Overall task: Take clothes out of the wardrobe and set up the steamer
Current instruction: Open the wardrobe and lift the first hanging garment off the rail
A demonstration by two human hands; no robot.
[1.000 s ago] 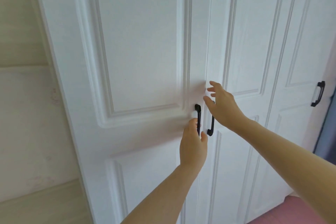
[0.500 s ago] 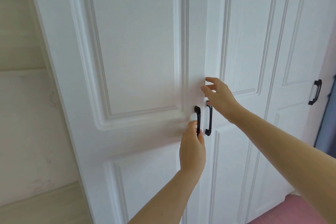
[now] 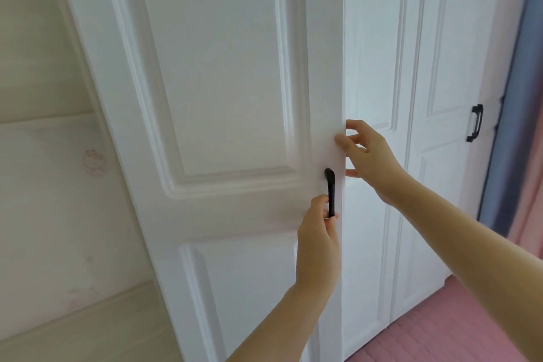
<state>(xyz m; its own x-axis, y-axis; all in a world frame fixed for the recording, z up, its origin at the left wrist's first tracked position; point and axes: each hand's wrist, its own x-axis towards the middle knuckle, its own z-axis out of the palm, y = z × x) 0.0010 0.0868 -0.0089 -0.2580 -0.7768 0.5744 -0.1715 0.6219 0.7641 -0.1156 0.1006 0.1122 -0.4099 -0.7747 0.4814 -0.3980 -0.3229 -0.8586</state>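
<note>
A white panelled wardrobe fills the view. Its left door (image 3: pixel 229 82) stands slightly ajar, with its free edge swung out toward me. My left hand (image 3: pixel 318 247) is closed around the lower part of that door's black handle (image 3: pixel 329 182). My right hand (image 3: pixel 370 156) holds the door's free edge just above the handle, thumb on the front face and fingertips hidden behind the edge. The neighbouring door (image 3: pixel 376 67) is shut, and the open door covers its handle. No clothes or steamer are in view, and the wardrobe's inside is hidden.
A third white door (image 3: pixel 446 67) with its own black handle (image 3: pixel 475 123) is shut at the right. Beyond it hangs a blue and pink curtain (image 3: pixel 517 126). Pink floor (image 3: pixel 440 326) lies at the lower right. A pale wall (image 3: pixel 44 185) runs along the left.
The left door has swung out toward me, hiding the neighbouring door's handle. My right hand moved from beside the handles onto the door's edge. My left hand stayed on the handle.
</note>
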